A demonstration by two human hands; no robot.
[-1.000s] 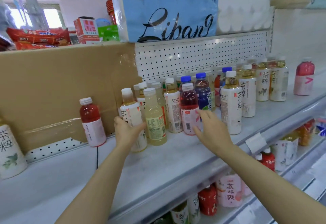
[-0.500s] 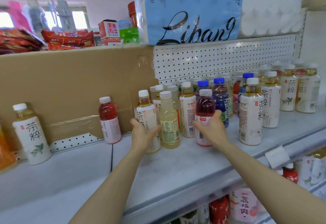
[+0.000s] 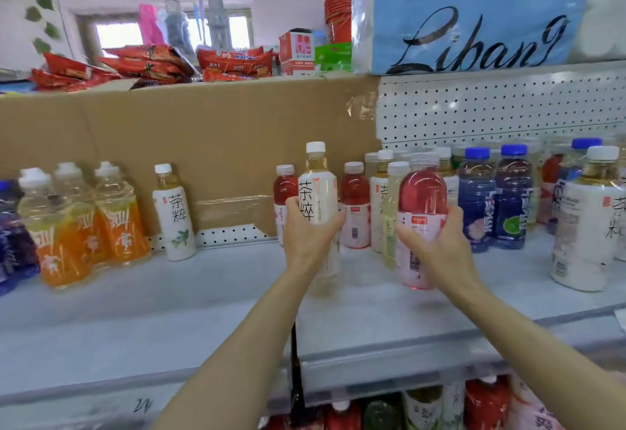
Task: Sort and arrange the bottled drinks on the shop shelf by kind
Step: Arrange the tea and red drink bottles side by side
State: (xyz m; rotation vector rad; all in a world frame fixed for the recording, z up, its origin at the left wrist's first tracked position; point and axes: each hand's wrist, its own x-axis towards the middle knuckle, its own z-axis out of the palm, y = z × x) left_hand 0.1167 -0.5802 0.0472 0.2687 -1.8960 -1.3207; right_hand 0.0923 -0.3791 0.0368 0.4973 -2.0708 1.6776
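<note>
Mid-sort, pick-up step: both hands are gripping a bottle each, w/ bases looking just clear of the shelf (image 3: 203, 311), though contact is hard to judge. Left hand (image 3: 306, 238) is wrapping around a white-label tea bottle (image 3: 317, 192); right hand (image 3: 432, 243) is clasping a pink drink bottle (image 3: 421, 212). Matching kinds are standing nearby: a lone tea bottle (image 3: 174, 216) to the left near the orange drinks (image 3: 91, 223), and two red-pink bottles (image 3: 355, 206) right behind the hands by the cardboard backing (image 3: 203, 145). Next move, prob.: carrying tea left to sit beside its twin, pink going back next to the red pair, w/o knocking the crowded blue-cap bottles (image 3: 493, 199) on the right.
</note>
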